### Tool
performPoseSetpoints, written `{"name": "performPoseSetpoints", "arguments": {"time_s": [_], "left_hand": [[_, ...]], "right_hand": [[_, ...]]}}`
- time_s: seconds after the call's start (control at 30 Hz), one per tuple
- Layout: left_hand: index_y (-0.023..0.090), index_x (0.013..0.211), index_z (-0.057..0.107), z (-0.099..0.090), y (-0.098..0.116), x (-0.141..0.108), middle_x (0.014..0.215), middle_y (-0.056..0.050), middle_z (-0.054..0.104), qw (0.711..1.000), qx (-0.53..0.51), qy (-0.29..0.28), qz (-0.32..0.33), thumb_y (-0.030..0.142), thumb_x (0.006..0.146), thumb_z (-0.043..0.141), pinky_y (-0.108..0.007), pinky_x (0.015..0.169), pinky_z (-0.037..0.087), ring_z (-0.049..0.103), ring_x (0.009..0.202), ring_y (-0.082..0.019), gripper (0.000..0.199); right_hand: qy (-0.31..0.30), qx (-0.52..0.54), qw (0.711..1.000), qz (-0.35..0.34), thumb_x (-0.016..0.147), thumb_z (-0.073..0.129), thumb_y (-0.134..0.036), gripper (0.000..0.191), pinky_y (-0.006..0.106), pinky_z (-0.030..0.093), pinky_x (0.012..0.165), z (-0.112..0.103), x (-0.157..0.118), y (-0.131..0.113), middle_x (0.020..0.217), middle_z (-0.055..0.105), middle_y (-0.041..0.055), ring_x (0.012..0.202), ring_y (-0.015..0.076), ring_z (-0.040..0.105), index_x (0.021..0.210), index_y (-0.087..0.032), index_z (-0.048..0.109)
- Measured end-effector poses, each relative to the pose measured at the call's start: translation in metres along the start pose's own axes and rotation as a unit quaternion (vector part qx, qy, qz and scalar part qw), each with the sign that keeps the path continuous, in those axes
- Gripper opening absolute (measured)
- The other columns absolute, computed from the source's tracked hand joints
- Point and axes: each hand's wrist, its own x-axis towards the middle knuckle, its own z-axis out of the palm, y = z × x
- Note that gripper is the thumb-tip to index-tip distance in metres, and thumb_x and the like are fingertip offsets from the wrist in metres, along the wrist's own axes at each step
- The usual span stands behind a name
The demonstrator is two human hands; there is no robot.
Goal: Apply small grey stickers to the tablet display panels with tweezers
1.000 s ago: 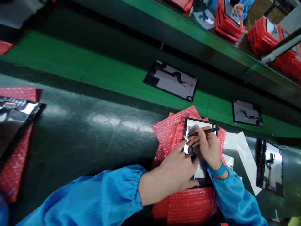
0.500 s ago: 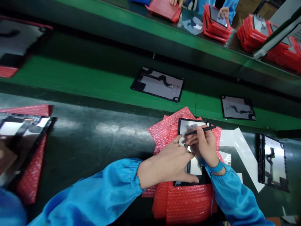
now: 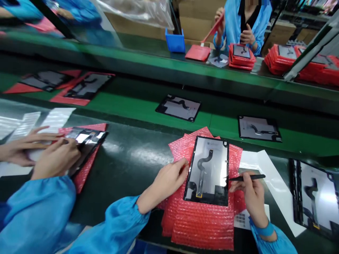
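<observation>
A tablet display panel (image 3: 209,167), back side up with a curved dark flex cable (image 3: 202,169), lies slightly turned on a stack of red bubble-wrap pouches (image 3: 202,225). At its left edge is my left hand (image 3: 168,178), fingers curled in and closed on the edge; the thumb is mostly hidden. My right hand (image 3: 251,194) is closed around black tweezers (image 3: 247,177), held nearly level. Their tip points left, at the panel's right edge.
White sheets (image 3: 275,190) and another panel (image 3: 315,197) lie to the right. Two panels rest on the green shelf (image 3: 212,121) ahead. On the left, a co-worker's hands (image 3: 57,155) handle another panel. Across the bench, a person stands behind stacked red pouches (image 3: 241,63).
My hands have moved apart from over the panel to its two sides, uncovering it. The tweezers have moved right and down. The view has swung left, showing more of the co-worker.
</observation>
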Motion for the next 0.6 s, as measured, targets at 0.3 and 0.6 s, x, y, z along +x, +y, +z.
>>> {"name": "performPoseSetpoints", "arguments": {"time_s": [0.3, 0.6], "left_hand": [[0.025, 0.103, 0.041, 0.022, 0.025, 0.026, 0.086, 0.005, 0.049, 0.969, -0.21, 0.122, 0.054, 0.039, 0.098, 0.053, -0.024, 0.061, 0.042, 0.049, 0.067, -0.011, 0.019], [0.016, 0.127, 0.064, -0.025, 0.035, 0.249, 0.114, -0.007, 0.068, 0.918, -0.343, 0.198, -0.018, 0.04, 0.102, 0.067, -0.034, 0.076, 0.061, 0.068, 0.089, -0.017, 0.035]], "right_hand": [[0.026, 0.095, 0.995, 0.008, 0.097, 0.068, -0.066, 0.044, 0.039, 0.067, 0.064, 0.01, -0.004, 0.045, 0.069, 0.078, 0.0038, 0.061, 0.0266, 0.079, 0.097, -0.022, 0.062], [0.123, 0.138, 0.982, -0.036, 0.096, 0.069, -0.064, 0.045, 0.036, 0.061, 0.062, -0.01, 0.016, 0.058, 0.075, 0.08, 0.0051, 0.06, 0.0244, 0.076, 0.102, -0.021, 0.063]]}}
